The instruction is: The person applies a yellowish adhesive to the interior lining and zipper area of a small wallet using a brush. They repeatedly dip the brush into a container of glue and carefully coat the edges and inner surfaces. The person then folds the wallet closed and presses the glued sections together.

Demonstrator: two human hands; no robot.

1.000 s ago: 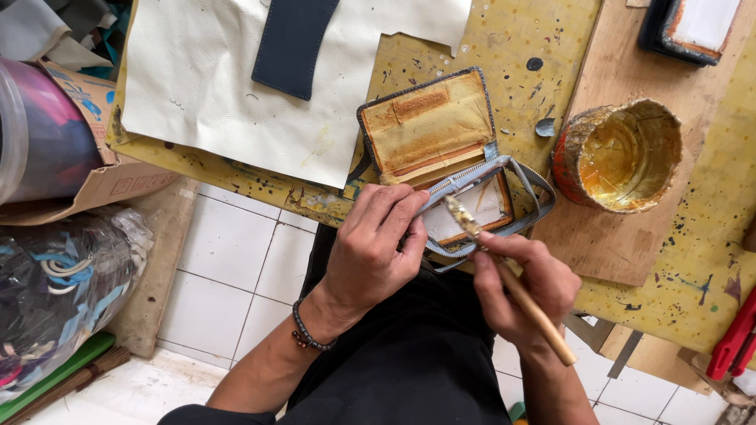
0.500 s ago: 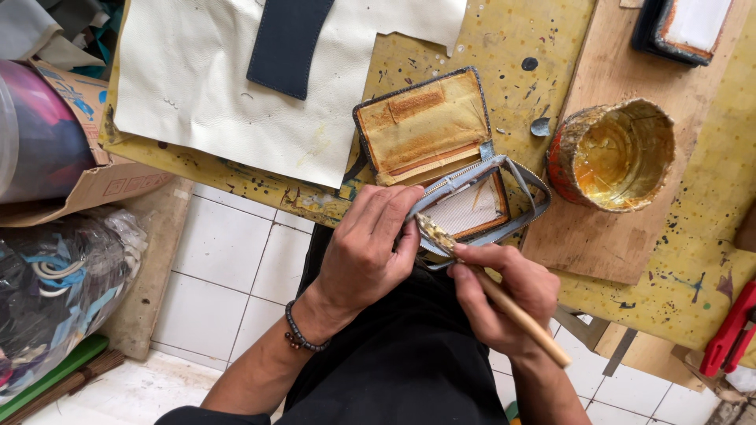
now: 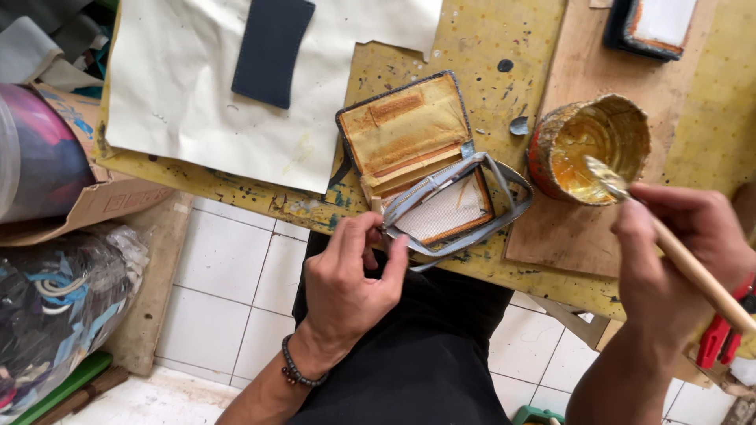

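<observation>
An open wallet [image 3: 409, 134] with a glue-stained tan lining and a loose grey zipper strip [image 3: 465, 197] lies at the near edge of the yellow workbench [image 3: 480, 47]. My left hand [image 3: 350, 279] pinches the zipper strip at the wallet's near left corner. My right hand [image 3: 677, 256] holds a wooden-handled brush [image 3: 669, 240], its glue-laden tip over the rim of a round tin of yellow glue [image 3: 591, 145] to the right of the wallet.
A cream sheet [image 3: 173, 102] with a dark leather piece [image 3: 272, 47] on it covers the bench's left. A wooden board [image 3: 583, 71] lies under the tin. A cardboard box [image 3: 94, 201] and a bag of scraps [image 3: 55, 299] sit left; a red tool [image 3: 720, 334] is lower right.
My right hand has carried the brush away from the wallet's zipper edge, rightward to the glue tin. My left hand has stayed at the wallet's near corner.
</observation>
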